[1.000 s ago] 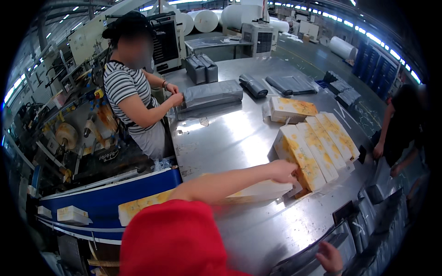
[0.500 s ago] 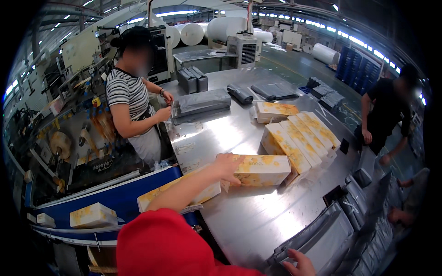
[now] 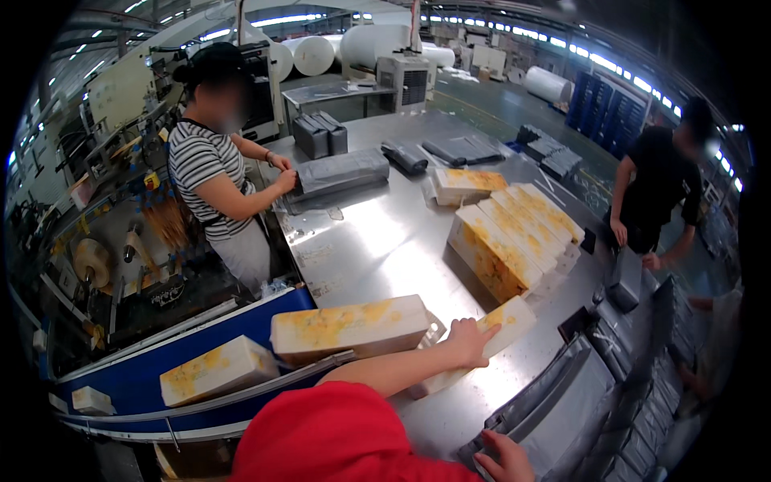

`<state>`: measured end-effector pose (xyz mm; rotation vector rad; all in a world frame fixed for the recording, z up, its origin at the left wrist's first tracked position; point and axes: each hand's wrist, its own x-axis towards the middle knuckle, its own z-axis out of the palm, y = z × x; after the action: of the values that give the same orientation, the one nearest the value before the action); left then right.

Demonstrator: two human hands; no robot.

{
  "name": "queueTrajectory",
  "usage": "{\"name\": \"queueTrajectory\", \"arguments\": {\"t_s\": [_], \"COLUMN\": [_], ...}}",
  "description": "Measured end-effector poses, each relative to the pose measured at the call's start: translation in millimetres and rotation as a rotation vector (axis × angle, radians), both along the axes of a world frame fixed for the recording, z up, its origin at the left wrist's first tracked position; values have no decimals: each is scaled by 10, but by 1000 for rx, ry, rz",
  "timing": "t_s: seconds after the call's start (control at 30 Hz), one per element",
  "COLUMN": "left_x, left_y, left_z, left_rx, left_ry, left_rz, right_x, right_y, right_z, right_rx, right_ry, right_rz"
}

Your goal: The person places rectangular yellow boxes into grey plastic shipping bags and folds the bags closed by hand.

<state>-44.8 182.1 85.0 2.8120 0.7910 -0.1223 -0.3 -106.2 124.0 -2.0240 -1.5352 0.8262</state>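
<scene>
My left hand (image 3: 472, 341) reaches across the metal table and grips a long white pack with yellow floral print (image 3: 514, 319), its forearm covering part of it. Just beyond stands a row of similar upright packs (image 3: 514, 241), leaning side by side. Low in the view, my right hand (image 3: 506, 458) has its fingers apart at the edge of a grey plastic bag (image 3: 554, 410); whether it touches the bag I cannot tell. Another floral pack (image 3: 353, 325) lies where the blue conveyor meets the table, left of my forearm.
More packs (image 3: 217, 369) ride the blue conveyor belt (image 3: 241, 321) at left. Across the table, a person in a striped shirt (image 3: 210, 169) handles a grey bundle (image 3: 341, 173). Another person in black (image 3: 654, 181) stands at right beside stacked grey bags (image 3: 642, 418).
My left hand has moved right and nearer, with the pack under it now angled beside the row. Conveyor packs have advanced toward the table. The head view has shifted slightly.
</scene>
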Motion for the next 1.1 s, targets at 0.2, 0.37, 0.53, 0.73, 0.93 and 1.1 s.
{"name": "queueTrajectory", "arguments": {"t_s": [0.2,0.37,0.53,0.73,0.93,1.1], "left_x": [-609,-1350,-1636,-1573,-377,-92], "left_y": [-514,-588,-722,-666,-207,224], "left_z": [-210,33,154,-38,-405,58], "left_rx": [44,-51,-112,-107,8,343], "left_ry": [-143,-11,25,-49,-481,-481], "left_rz": [15,-80,-150,-266,-71,-159], "right_x": [-10,15,-40,23,-58,-155], "right_y": [-59,-131,-123,-154,-127,-371], "right_z": [-69,-241,-186,-345,-227,1], "right_rx": [-17,127,71,83,136,133], "right_ry": [52,36,26,5,-53,103], "right_rz": [-25,-45,-99,-33,-34,-256]}}
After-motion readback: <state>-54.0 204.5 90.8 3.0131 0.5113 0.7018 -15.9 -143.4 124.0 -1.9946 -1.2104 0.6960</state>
